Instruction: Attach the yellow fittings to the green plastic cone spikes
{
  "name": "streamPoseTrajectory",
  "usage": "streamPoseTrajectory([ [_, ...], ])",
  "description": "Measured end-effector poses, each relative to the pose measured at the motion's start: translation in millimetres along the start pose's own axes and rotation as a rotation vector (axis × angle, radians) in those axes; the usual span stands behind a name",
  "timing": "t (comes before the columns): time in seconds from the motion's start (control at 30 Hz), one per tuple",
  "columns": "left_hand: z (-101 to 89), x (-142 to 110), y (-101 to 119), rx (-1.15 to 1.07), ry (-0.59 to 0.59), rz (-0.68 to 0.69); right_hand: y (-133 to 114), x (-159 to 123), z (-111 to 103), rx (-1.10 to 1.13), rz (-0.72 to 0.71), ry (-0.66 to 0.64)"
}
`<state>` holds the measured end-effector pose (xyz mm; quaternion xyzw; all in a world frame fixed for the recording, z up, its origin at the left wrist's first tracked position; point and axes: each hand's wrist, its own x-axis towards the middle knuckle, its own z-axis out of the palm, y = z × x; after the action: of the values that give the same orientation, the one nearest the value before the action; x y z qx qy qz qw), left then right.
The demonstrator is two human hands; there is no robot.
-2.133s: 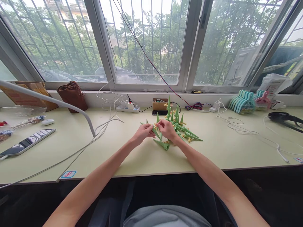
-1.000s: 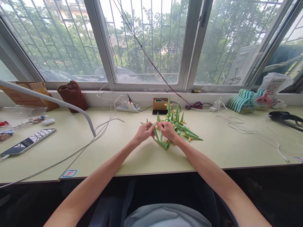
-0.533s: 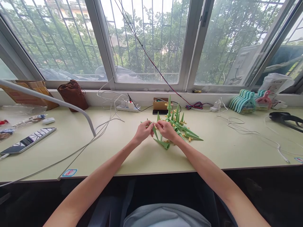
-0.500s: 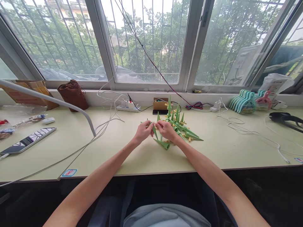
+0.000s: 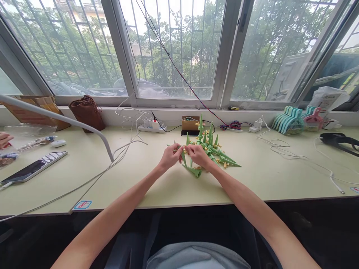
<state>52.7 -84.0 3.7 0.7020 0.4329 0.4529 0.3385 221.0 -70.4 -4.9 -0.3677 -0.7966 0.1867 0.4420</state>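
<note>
My left hand (image 5: 169, 157) and my right hand (image 5: 198, 155) meet at the middle of the pale green desk (image 5: 157, 183), fingers pinched together on one green plastic spike (image 5: 183, 157) held between them. Just behind and to the right lies a pile of green cone spikes (image 5: 217, 153) with small yellow parts; some stand upright (image 5: 200, 127), others lie flat. One loose spike (image 5: 192, 170) lies on the desk below my hands.
A phone (image 5: 33, 170) and white cables (image 5: 123, 147) lie at the left, with another person's hand (image 5: 3, 138) at the left edge. A brown pouch (image 5: 86, 113), power strip (image 5: 150, 128), teal hangers (image 5: 288, 120) and black strap (image 5: 338, 139) line the back.
My hands stay pinched on the spike, turning it slightly. The phone screen has gone dark, and another person's hand has come in at the far left.
</note>
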Motion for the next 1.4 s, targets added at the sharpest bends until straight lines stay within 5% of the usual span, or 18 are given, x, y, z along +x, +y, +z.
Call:
streamPoseTrajectory([
  [0.33, 1.3, -1, -2, -0.004, -0.030, 0.031, 5, 1, 3, -0.023, 0.073, 0.014],
  [0.8, -0.3, -1, 11, -0.216, -0.034, -0.103, -1, -2, 0, -0.025, 0.005, -0.048],
  [1.4, 2.2, -2, -5, -0.088, -0.170, 0.052, 6, 2, 5, -0.084, 0.136, 0.058],
])
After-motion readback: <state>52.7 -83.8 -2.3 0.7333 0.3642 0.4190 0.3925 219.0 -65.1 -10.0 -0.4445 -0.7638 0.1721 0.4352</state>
